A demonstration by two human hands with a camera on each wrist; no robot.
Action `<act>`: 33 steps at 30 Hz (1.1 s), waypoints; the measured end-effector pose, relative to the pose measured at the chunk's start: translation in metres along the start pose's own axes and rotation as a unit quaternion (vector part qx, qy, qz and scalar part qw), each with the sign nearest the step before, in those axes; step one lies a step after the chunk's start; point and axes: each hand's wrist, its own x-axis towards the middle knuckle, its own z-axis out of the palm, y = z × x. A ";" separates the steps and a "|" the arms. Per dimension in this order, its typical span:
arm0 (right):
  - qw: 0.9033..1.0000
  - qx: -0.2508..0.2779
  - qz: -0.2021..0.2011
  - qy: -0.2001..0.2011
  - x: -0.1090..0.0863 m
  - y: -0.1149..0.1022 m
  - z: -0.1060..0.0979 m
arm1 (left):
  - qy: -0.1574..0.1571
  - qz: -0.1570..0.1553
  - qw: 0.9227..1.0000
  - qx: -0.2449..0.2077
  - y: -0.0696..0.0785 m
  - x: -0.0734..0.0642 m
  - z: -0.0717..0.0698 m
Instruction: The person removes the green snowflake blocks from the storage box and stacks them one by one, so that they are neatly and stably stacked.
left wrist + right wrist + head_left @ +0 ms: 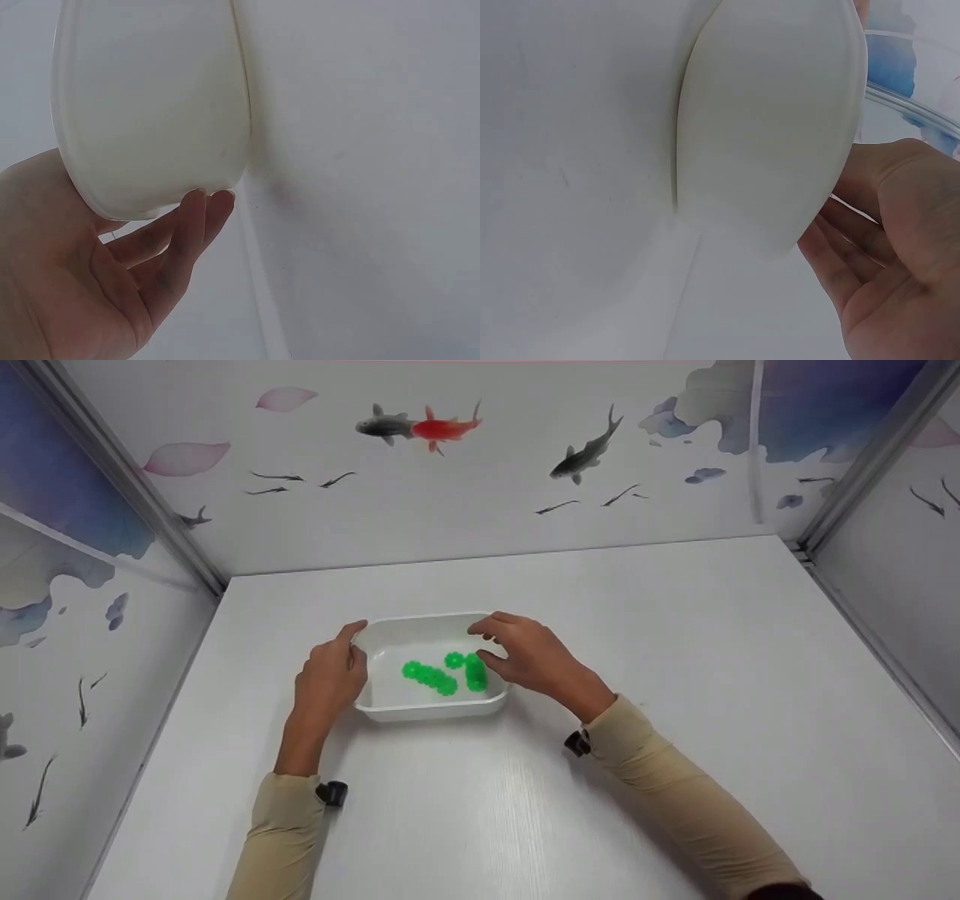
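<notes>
In the head view a white rectangular plastic tray [431, 709] with rounded corners sits on the table. Inside lie several small green scalloped discs [430, 676], a row of them overlapping. One green disc [454, 660] lies apart, and a green cluster [475, 673] is under the thumb of my right hand. My left hand [328, 675] holds the tray's left end; in the left wrist view its fingertips [196, 196] touch the outer wall. My right hand [532, 656] reaches over the right end, thumb and forefinger apart, nothing visibly pinched. The right wrist view shows only the tray's outside.
The white table [465, 810] extends around the tray. Panels painted with fish [446, 429] and petals stand at the back and both sides. Each sleeve carries a small black device [332, 793] at the wrist.
</notes>
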 end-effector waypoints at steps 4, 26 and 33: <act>1.000 -0.002 0.000 -0.027 0.004 -0.003 0.001 | 0.002 0.003 1.000 0.000 -0.001 -0.001 0.000; 0.976 -0.110 0.056 -0.177 0.026 -0.024 0.013 | 0.010 0.012 1.000 0.001 -0.002 -0.001 -0.001; 0.970 -0.117 0.079 -0.199 0.030 -0.026 0.015 | 0.002 0.007 1.000 -0.001 -0.002 -0.001 -0.001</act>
